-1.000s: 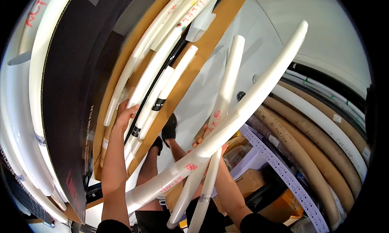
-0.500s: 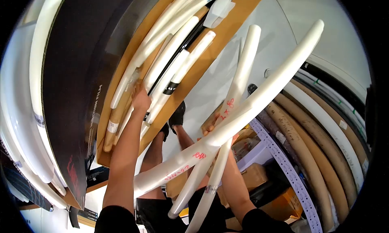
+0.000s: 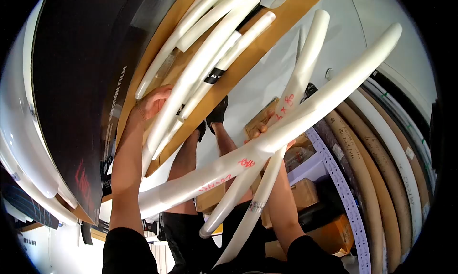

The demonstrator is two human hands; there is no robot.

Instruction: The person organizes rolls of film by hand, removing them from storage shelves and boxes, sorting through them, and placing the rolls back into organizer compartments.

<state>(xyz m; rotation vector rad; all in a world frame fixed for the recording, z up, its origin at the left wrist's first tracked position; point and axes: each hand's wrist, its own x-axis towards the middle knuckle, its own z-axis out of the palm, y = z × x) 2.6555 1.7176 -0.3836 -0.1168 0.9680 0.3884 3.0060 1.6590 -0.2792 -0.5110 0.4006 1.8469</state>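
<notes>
Inside a tall open cardboard box (image 3: pixel 286 17) stand several white film rolls (image 3: pixel 191 78), one with a black label band. My left hand (image 3: pixel 156 101) reaches into the box, its fingers bent against the left side of a long white roll; whether they grip it is hard to tell. Under the crossing of several loose white rolls (image 3: pixel 329 100), my right hand (image 3: pixel 267 126) is wrapped round them, partly hidden behind them. Red handwriting marks the larger ones, and a thinner roll (image 3: pixel 260 197) hangs below.
Brown and white rolls (image 3: pixel 367 164) lean along the right side beside a perforated purple shelf frame (image 3: pixel 341 193). Cardboard boxes (image 3: pixel 303 193) sit on the shelf. A black box panel (image 3: pixel 71 83) rises at the left, with glossy white rolls (image 3: pixel 24 131) beyond.
The view has shifted, with the box's rolls appearing farther right. My left hand has moved among the rolls, and a long one now stands further out. The rolls in my right hand remain crossed.
</notes>
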